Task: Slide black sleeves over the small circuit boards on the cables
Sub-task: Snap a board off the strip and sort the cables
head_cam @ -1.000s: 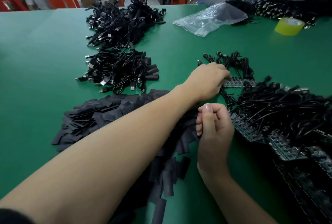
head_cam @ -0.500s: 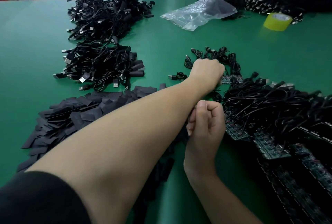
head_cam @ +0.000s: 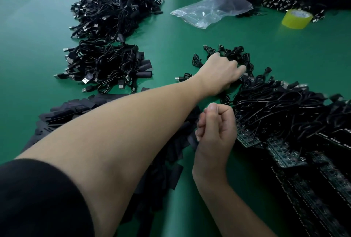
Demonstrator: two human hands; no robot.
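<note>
Head view: I see the left hand (head_cam: 218, 71) resting loosely spread on the cables (head_cam: 237, 56); right hand (head_cam: 216, 128) curled, contents I cannot tell.

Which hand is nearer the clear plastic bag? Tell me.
Left. The left hand lies on the cable bunch, this side of the clear plastic bag; the right hand sits nearer the body, farther off.
</note>
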